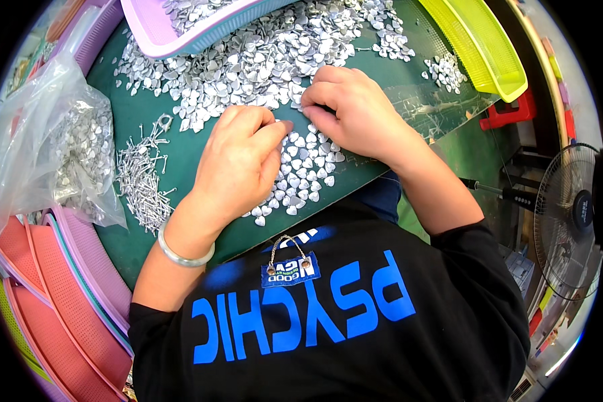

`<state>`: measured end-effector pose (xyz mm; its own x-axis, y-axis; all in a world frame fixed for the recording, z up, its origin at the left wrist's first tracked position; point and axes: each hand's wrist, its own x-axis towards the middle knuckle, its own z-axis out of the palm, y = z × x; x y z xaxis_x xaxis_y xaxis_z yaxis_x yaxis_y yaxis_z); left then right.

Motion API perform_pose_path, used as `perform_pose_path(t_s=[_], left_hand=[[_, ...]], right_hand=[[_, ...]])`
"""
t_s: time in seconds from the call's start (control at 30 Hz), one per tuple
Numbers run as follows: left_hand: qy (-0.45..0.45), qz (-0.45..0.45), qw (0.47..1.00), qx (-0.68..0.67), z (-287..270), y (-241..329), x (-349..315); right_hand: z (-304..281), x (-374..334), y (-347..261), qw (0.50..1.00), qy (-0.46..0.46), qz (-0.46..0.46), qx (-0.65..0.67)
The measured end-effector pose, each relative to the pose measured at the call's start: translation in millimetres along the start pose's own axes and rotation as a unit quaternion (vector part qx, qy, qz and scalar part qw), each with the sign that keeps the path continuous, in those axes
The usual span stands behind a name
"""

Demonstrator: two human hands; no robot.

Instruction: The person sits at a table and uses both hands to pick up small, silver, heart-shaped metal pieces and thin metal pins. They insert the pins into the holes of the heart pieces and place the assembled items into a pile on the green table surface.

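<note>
Both my hands work above a green table strewn with small silvery heart-shaped pieces. My left hand (240,155) is closed, its thumb and fingers curled together at the edge of a small group of hearts (303,169) near me. Whatever sits between its fingertips is too small to make out. Across from it, my right hand (352,110) is also closed, thumb against bent fingers; I cannot see what it pinches. Its fingertips are by the near side of the large heap of hearts (261,70). A metal bangle (184,258) circles my left wrist.
A pile of silvery metal pins (143,184) lies left of my hands, beside a clear plastic bag (80,147) of hearts. A pink-and-blue basket (214,33) stands beyond the heap. At the right are a yellow-green basket (479,50) and a fan (569,214). Stacked pink baskets (67,301) fill the lower left.
</note>
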<state>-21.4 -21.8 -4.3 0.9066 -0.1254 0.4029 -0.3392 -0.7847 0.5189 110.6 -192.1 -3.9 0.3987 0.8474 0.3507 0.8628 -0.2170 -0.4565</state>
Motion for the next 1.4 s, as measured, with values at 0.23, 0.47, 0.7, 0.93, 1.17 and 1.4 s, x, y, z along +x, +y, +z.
perform_pose_path(t_s=[0.23, 0.47, 0.7, 0.93, 1.17, 1.4], left_hand=[[0.016, -0.002, 1.0, -0.002, 1.3, 0.7, 0.3], [0.014, -0.002, 1.0, -0.003, 1.3, 0.4, 0.5], [0.019, 0.0, 1.0, -0.003, 2.5, -0.3, 0.4], [0.01, -0.002, 1.0, -0.003, 2.2, -1.6, 0.1], [0.001, -0.004, 1.0, 0.003, -0.3, -1.1, -0.2], [0.004, -0.006, 1.0, 0.002, -0.1, -1.2, 0.4]], right_hand=[[-15.0, -0.3, 6.3, 0.998, -0.067, 0.009, -0.021], [-19.2, -5.4, 5.9, 0.998, -0.043, 0.03, -0.019], [-20.6, -8.1, 5.3, 0.999, -0.028, 0.039, -0.004], [-17.8, -5.1, 0.6, 0.997, -0.052, 0.007, 0.048], [-0.8, 4.2, 3.0, 1.0, -0.007, 0.001, -0.012], [-6.6, 0.0, 2.9, 1.0, -0.003, -0.004, -0.017]])
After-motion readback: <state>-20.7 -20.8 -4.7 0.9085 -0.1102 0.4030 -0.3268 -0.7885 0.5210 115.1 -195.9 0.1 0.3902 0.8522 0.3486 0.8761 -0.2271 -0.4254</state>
